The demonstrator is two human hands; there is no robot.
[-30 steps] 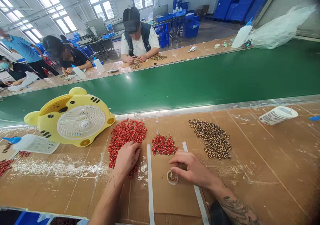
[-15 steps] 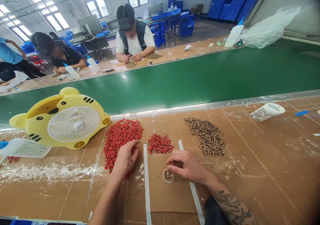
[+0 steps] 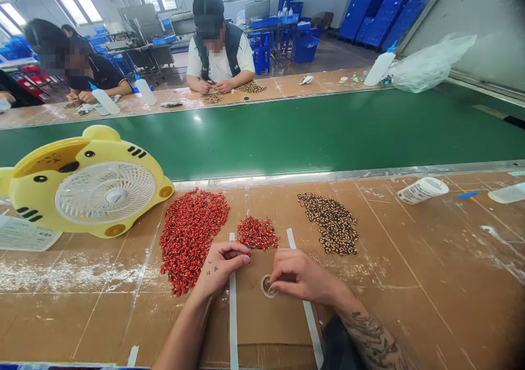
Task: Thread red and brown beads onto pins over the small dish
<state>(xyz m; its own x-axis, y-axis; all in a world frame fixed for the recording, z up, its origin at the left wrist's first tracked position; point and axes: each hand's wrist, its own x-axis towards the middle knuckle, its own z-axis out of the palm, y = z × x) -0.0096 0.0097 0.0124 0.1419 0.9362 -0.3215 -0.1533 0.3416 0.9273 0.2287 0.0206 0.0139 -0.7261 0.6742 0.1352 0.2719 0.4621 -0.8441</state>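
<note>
My left hand (image 3: pixel 223 266) is closed in a pinch by the near edge of a small pile of red pieces (image 3: pixel 257 233); a small red piece (image 3: pixel 248 253) shows at its fingertips. Left of it spreads a larger pile of red pieces (image 3: pixel 192 238) with pale tips. My right hand (image 3: pixel 297 274) pinches what looks like a thin stick, mostly hidden by the fingers, over a small clear round dish (image 3: pixel 263 288). The dish stands on a cardboard sheet (image 3: pixel 273 321) between two white strips.
A yellow animal-shaped fan (image 3: pixel 164 190) lies at left, partly over a white bottle (image 3: pixel 28 233). To the right are a pile of black-and-tan pieces (image 3: pixel 330 222) and a tipped white tub (image 3: pixel 422 190). Beyond the green belt (image 3: pixel 287 134) people work at another table.
My left hand has moved right, from the large red pile to the small one, and its fingertips have come together. My right hand has dipped lower at the dish. The view has shifted slightly.
</note>
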